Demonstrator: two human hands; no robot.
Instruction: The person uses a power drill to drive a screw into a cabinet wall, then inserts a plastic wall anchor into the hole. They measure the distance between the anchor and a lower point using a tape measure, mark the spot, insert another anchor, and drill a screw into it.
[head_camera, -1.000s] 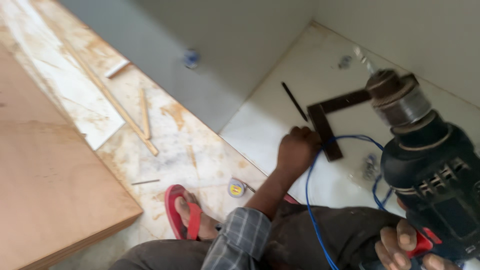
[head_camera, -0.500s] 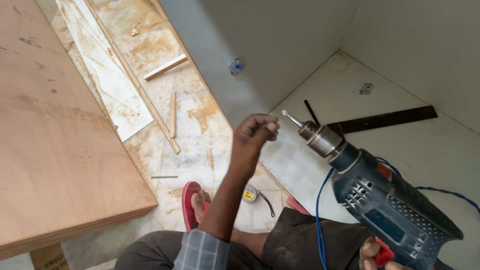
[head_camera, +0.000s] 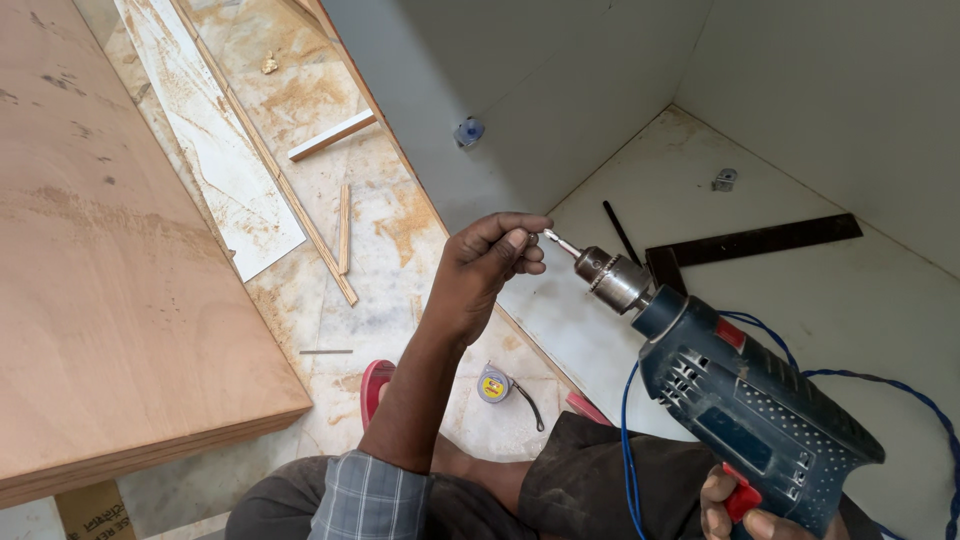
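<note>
Raised since earlier, left hand (head_camera: 480, 265) pinches a screw (head_camera: 533, 239) at the bit tip; right hand (head_camera: 745, 510) clenches the drill (head_camera: 750, 410).

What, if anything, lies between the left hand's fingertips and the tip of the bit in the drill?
Nothing visible does. The left hand has its fingertips right at the tip of the bit, which sticks out of the drill held in the right hand.

One head-worn view, steeply downward and close over the hands, toward the white cabinet corner (head_camera: 640, 140).
</note>
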